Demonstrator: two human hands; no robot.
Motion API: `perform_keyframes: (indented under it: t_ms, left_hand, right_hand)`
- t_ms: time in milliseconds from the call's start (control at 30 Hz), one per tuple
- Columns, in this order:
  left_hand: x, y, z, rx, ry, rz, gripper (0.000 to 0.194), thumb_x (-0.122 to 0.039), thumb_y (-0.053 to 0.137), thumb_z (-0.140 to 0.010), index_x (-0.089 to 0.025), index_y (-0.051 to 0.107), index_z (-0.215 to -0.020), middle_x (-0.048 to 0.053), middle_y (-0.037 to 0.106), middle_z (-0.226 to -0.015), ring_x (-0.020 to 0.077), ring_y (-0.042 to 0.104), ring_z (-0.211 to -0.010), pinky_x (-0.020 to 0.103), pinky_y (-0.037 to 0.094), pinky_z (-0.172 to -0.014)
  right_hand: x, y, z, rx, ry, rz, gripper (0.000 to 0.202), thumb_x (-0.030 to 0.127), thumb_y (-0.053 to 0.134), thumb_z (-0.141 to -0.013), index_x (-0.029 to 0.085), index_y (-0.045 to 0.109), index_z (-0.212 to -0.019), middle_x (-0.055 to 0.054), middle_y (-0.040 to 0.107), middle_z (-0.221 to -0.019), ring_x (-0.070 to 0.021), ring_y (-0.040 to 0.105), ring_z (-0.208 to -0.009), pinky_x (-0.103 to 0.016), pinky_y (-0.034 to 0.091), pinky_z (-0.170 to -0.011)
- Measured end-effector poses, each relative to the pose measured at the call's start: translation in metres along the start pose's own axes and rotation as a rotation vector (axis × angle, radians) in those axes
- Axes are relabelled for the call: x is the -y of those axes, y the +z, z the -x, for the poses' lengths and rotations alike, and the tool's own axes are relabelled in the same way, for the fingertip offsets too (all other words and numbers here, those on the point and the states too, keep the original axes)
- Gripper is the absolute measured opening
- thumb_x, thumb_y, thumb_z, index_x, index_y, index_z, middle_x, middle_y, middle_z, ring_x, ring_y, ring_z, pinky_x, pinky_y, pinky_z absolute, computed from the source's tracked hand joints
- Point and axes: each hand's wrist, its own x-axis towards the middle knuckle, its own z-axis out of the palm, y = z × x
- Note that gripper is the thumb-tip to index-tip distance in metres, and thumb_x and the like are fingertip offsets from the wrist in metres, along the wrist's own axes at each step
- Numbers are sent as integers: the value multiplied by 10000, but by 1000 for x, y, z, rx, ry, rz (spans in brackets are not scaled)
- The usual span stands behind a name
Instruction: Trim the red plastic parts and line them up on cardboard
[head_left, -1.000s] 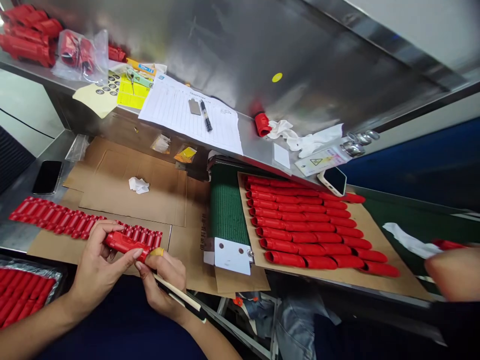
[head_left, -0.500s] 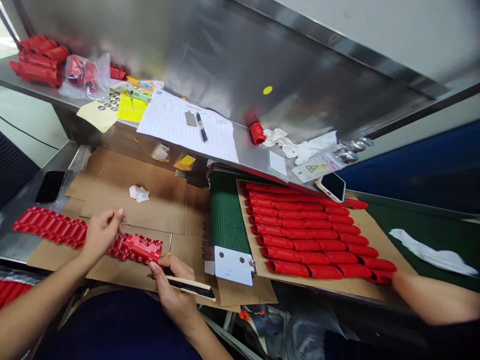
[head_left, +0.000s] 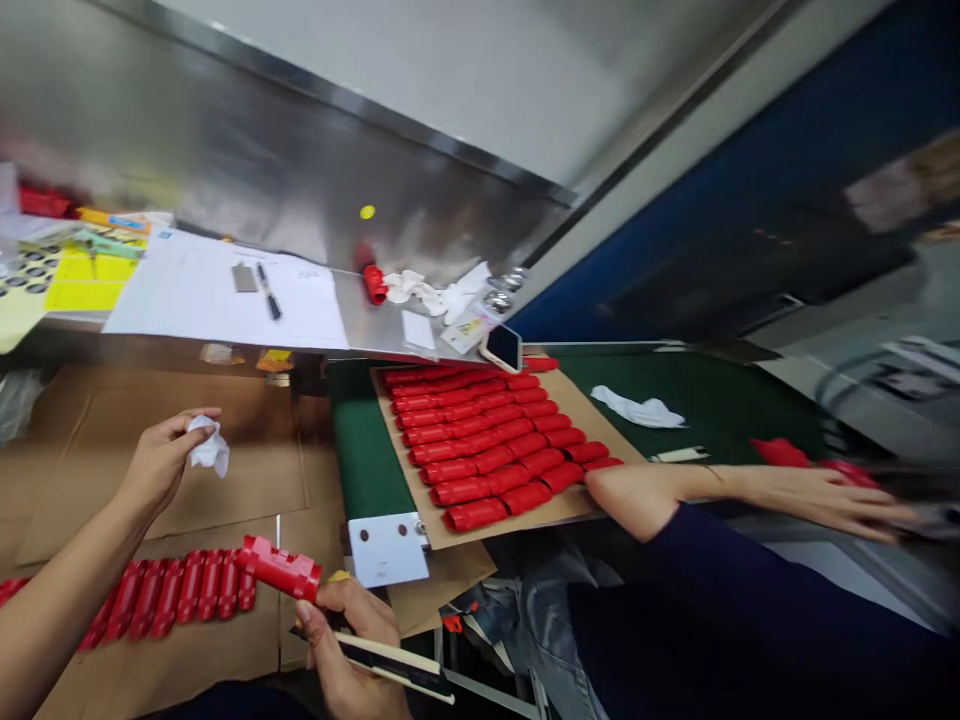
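Observation:
Pinched in my left hand is a crumpled white cloth, raised over the brown cardboard. My right hand grips one end of a red cylindrical part between thumb and fingers. The same hand also holds a cream-and-black pen-like tool across the palm. Below my left forearm, a row of similar red parts lies on the cardboard. The tip of the held part is close to the right end of that row.
Rows of red tubes lie on cardboard over a green belt. A co-worker's arm reaches right, beside a white cloth. The metal shelf holds a paper sheet, a pen and a phone.
The view has swung right. My left hand has picked up the white cloth from the cardboard. My right hand has lifted the red part off the row.

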Motion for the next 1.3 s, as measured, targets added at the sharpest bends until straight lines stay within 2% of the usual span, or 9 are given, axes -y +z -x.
perform_keyframes:
  t_ms: [167,267,433,533,633,833,967,1167,1300]
  left_hand:
    - [-130,55,27,231,332,-17,428,-615,833,-715,-221,694,-809,-8,634,-619,137,500,-492,247,364,-436]
    - [-213,119,2,192,836,-467,338,-473,609,-893,-173,732,-988,19,695,-755,159,555,-629,279,468,-606]
    - [-291,244,-42,304,1105,-785,344,-223,570,-869,-108,821,-1074,125,754,-1092,270,671,-1012,390,506,-986]
    - [-301,298,-51,373,1222,-935,387,-184,527,-896,-110,834,-1121,149,722,-1128,284,677,-1033,396,502,-1009]
    - [-301,323,-54,413,1276,-1054,399,-150,526,-887,-97,833,-1137,165,694,-1103,280,676,-983,381,515,-951]
    - [-300,324,-61,426,1307,-1207,385,-141,539,-893,-131,828,-1147,147,675,-1122,263,664,-964,332,510,-890]
    - [-300,324,-59,416,1309,-1254,399,-155,529,-898,-160,824,-1167,141,681,-1177,272,668,-989,333,509,-869]
    - [-301,327,-58,411,1300,-1280,412,-154,538,-866,-158,828,-1159,150,685,-1188,284,677,-995,354,511,-882]
    - [-304,330,-61,416,1287,-1291,394,-161,548,-867,-171,829,-1144,135,696,-1182,271,671,-994,335,511,-879]
  right_hand:
    - [-12,-14,5,-178,-81,39,133,312,726,-955,238,692,-851,7,683,-678,-144,634,-581,-235,510,-560]
    - [-13,-27,6,-260,-127,73,152,355,731,-975,230,714,-891,-9,705,-734,-141,634,-599,-233,523,-544]
    - [-12,-56,12,-334,-127,99,207,408,659,-1048,253,704,-1179,-68,720,-1193,-191,713,-977,-334,637,-813]
    - [-17,-67,15,-381,-107,110,220,388,676,-1039,274,698,-1225,-76,697,-1282,-221,702,-1080,-370,636,-885]
    - [-27,-69,18,-422,-83,119,201,389,674,-1040,282,705,-1208,-72,700,-1280,-220,702,-1079,-360,635,-879]
    - [-54,-46,20,-497,-52,100,273,497,635,-1045,241,718,-999,-8,729,-859,-134,675,-665,-248,583,-589]
    - [-67,-32,16,-537,-37,97,423,528,578,-1021,308,656,-668,42,550,-491,-144,553,-375,-251,430,-365]
    - [-65,-29,5,-565,-21,166,319,444,775,-828,301,616,-591,41,478,-427,-162,471,-301,-256,382,-292]
    - [-52,-40,1,-552,-35,204,395,446,696,-922,278,626,-571,27,501,-429,-155,500,-322,-241,397,-316]
